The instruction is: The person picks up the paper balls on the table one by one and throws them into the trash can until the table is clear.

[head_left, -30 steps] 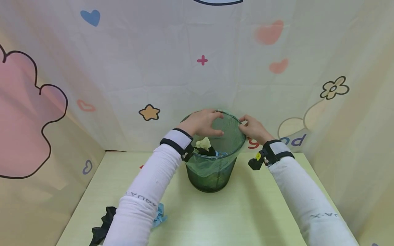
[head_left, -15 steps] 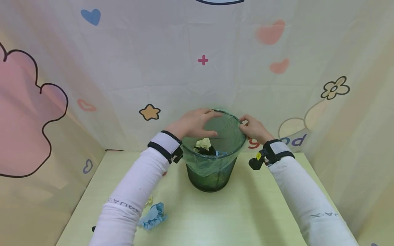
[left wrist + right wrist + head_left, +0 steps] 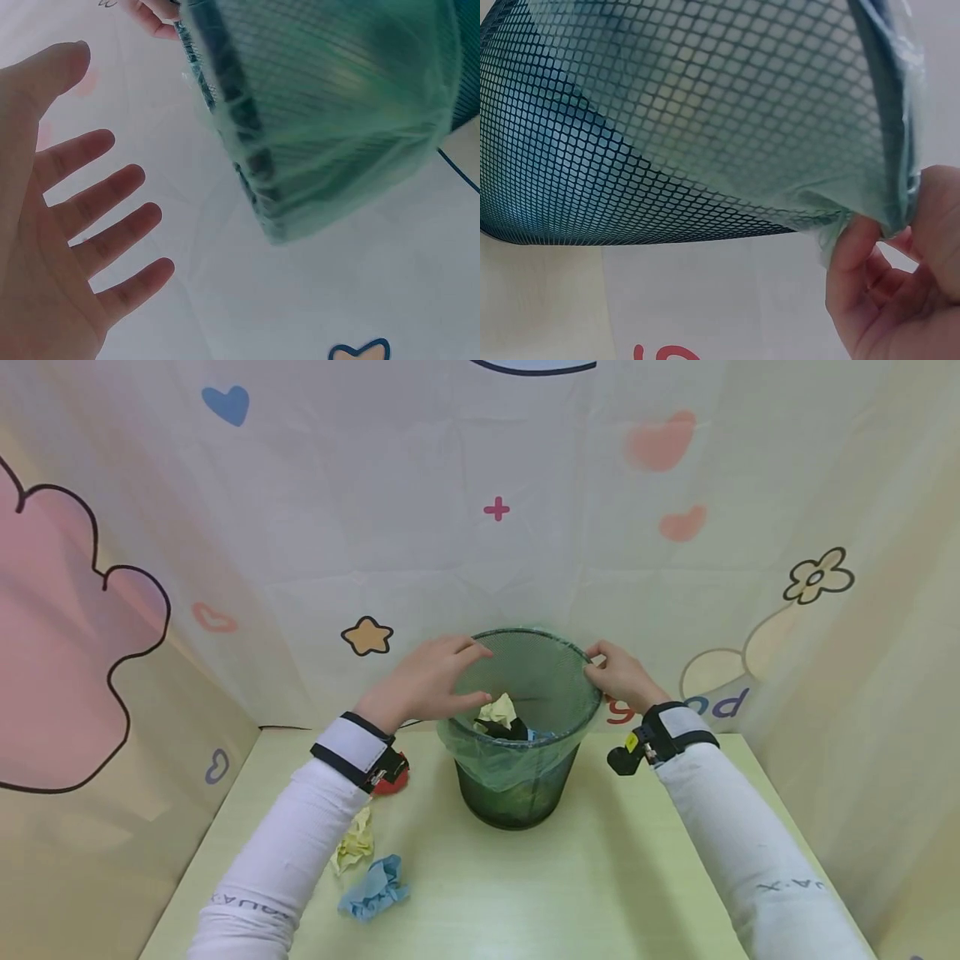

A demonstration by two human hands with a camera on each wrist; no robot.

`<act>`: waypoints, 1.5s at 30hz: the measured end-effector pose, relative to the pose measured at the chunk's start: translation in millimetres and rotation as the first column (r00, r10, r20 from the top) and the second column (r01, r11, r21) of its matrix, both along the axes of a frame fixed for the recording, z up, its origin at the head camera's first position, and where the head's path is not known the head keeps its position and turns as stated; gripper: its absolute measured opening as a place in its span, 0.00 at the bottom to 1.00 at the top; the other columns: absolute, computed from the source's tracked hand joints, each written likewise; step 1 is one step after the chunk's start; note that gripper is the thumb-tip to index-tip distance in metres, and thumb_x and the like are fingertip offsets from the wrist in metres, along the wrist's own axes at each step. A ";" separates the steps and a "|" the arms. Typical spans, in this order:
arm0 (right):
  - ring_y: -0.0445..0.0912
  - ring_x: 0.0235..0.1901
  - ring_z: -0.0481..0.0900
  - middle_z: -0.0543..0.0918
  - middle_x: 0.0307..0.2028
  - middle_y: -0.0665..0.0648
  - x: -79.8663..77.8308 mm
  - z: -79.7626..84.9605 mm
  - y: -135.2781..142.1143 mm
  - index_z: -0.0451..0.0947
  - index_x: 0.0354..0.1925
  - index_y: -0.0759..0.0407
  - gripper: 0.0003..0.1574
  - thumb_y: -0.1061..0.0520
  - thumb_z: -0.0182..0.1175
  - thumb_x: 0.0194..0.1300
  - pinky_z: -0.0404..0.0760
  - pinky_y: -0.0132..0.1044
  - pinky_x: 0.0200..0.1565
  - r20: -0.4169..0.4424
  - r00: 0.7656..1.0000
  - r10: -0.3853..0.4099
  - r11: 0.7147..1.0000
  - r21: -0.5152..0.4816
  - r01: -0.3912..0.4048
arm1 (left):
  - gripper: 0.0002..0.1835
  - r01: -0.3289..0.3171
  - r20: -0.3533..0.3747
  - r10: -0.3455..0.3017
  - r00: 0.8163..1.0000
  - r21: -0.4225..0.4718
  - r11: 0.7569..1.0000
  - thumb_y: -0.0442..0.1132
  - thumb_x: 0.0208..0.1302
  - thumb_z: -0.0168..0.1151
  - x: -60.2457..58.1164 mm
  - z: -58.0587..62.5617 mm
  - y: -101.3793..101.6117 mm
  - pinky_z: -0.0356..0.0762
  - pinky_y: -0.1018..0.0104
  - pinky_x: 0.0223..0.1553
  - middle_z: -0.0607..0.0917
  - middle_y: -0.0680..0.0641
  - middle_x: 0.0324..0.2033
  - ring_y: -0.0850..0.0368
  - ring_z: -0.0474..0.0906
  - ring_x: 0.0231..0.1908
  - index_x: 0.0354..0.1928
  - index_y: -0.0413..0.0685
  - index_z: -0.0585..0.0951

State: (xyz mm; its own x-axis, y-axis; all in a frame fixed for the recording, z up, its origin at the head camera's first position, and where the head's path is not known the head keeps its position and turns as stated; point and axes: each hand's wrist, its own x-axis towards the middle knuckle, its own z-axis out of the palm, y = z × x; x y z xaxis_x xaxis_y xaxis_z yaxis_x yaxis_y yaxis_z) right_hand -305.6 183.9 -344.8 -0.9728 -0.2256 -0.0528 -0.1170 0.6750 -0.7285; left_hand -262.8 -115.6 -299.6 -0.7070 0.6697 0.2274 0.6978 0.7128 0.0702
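Observation:
A dark mesh wastebasket (image 3: 517, 777), lined with a thin green plastic bag (image 3: 495, 764), stands upright near the back of the table. Crumpled yellow paper (image 3: 498, 712) and a black piece (image 3: 510, 729) show inside it, with a bit of blue beside them. My right hand (image 3: 626, 677) pinches the bag-covered rim on the right; in the right wrist view its thumb and fingers (image 3: 855, 240) close on the liner's edge. My left hand (image 3: 431, 685) hovers at the basket's left rim, fingers spread and holding nothing. In the left wrist view its fingers (image 3: 120, 240) are apart from the bag.
Left of the basket, on the pale table (image 3: 510, 902), lie crumpled blue paper (image 3: 375, 889), crumpled yellow paper (image 3: 354, 843) and a red piece (image 3: 392, 781), partly behind the left wrist. A printed curtain (image 3: 375, 527) rises right behind the basket.
My left hand has moved left, from over the basket's mouth to its left rim, uncovering the yellow paper and red piece on the table. The right hand stays at the rim.

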 end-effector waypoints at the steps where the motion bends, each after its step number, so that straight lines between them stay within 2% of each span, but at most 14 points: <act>1: 0.49 0.27 0.71 0.73 0.40 0.66 0.0 0.0 -0.1 0.61 0.58 0.66 0.23 0.58 0.42 0.67 0.71 0.34 0.28 0.001 1.000 -0.001 1.000 -0.002 0.001 | 0.30 -0.002 -0.004 0.002 1.000 0.008 1.000 0.57 0.60 0.56 2.3 -1.9 -4.2 0.64 0.54 0.58 0.73 0.48 0.56 0.50 0.68 0.57 0.62 0.51 0.69; 6: 0.49 0.27 0.71 0.73 0.40 0.66 -0.5 0.2 0.1 0.61 0.58 0.65 0.23 0.58 0.42 0.67 0.71 0.33 0.28 -0.003 1.000 0.000 1.000 -0.001 0.000 | 0.28 -0.001 -0.059 0.004 0.998 0.048 0.999 0.55 0.59 0.58 12.9 -10.3 -25.9 0.66 0.56 0.56 0.75 0.47 0.52 0.50 0.70 0.53 0.59 0.50 0.71; 11: 0.47 0.22 0.69 0.73 0.37 0.64 0.5 0.9 0.3 0.61 0.58 0.65 0.22 0.59 0.42 0.67 0.70 0.35 0.26 -0.005 1.000 0.003 1.000 0.001 -0.003 | 0.27 -0.017 -0.102 0.024 0.995 0.069 0.997 0.53 0.58 0.61 24.3 -17.8 -45.3 0.69 0.55 0.53 0.76 0.46 0.50 0.49 0.71 0.51 0.56 0.47 0.74; 18: 0.42 0.18 0.65 0.73 0.36 0.65 0.0 -1.3 2.4 0.60 0.58 0.67 0.23 0.59 0.42 0.67 0.69 0.34 0.24 -0.007 1.000 0.023 0.999 -0.024 -0.023 | 0.27 -0.086 -0.090 0.093 0.992 0.080 0.993 0.54 0.57 0.61 38.7 -34.6 -67.0 0.70 0.54 0.52 0.77 0.46 0.49 0.49 0.72 0.50 0.54 0.45 0.75; 22: 0.44 0.18 0.66 0.74 0.36 0.66 0.2 -1.5 2.1 0.60 0.59 0.67 0.23 0.59 0.42 0.67 0.68 0.34 0.23 -0.008 1.000 0.023 0.999 -0.032 -0.023 | 0.27 -0.109 -0.091 0.116 0.989 0.074 0.991 0.53 0.56 0.61 44.0 -47.6 -77.1 0.71 0.55 0.52 0.77 0.45 0.49 0.49 0.72 0.50 0.54 0.45 0.75; 30: 0.45 0.17 0.65 0.73 0.34 0.63 0.9 -1.0 0.8 0.61 0.58 0.66 0.22 0.59 0.42 0.67 0.67 0.35 0.23 -0.011 1.000 0.021 0.999 -0.034 -0.021 | 0.28 -0.141 -0.090 0.153 0.984 0.124 0.982 0.53 0.53 0.64 56.4 -71.8 -89.9 0.72 0.54 0.50 0.78 0.46 0.48 0.49 0.73 0.48 0.53 0.45 0.76; 33: 0.46 0.16 0.64 0.73 0.33 0.63 0.2 -1.1 1.1 0.61 0.57 0.66 0.22 0.59 0.41 0.67 0.66 0.35 0.22 -0.006 1.000 0.024 0.999 -0.031 -0.024 | 0.28 -0.167 -0.058 0.175 0.983 0.116 0.979 0.54 0.53 0.64 63.5 -84.3 -93.1 0.72 0.53 0.50 0.78 0.46 0.48 0.48 0.74 0.49 0.53 0.46 0.76; 39: 0.48 0.21 0.67 0.73 0.35 0.64 0.0 0.6 0.9 0.60 0.57 0.67 0.22 0.59 0.42 0.67 0.69 0.35 0.24 0.010 1.000 0.022 0.999 -0.024 -0.022 | 0.31 -0.224 0.027 0.223 0.975 0.066 0.972 0.56 0.50 0.66 83.8 -118.1 -96.9 0.74 0.52 0.47 0.77 0.46 0.49 0.48 0.74 0.48 0.54 0.49 0.75; 45: 0.48 0.26 0.67 0.72 0.37 0.65 -0.9 2.0 0.9 0.60 0.57 0.67 0.22 0.59 0.42 0.67 0.71 0.34 0.26 0.019 0.999 0.031 0.999 -0.016 -0.031 | 0.33 -0.286 0.133 0.277 0.952 0.052 0.957 0.56 0.48 0.68 102.4 -144.6 -104.5 0.72 0.50 0.50 0.76 0.46 0.52 0.47 0.72 0.52 0.55 0.51 0.75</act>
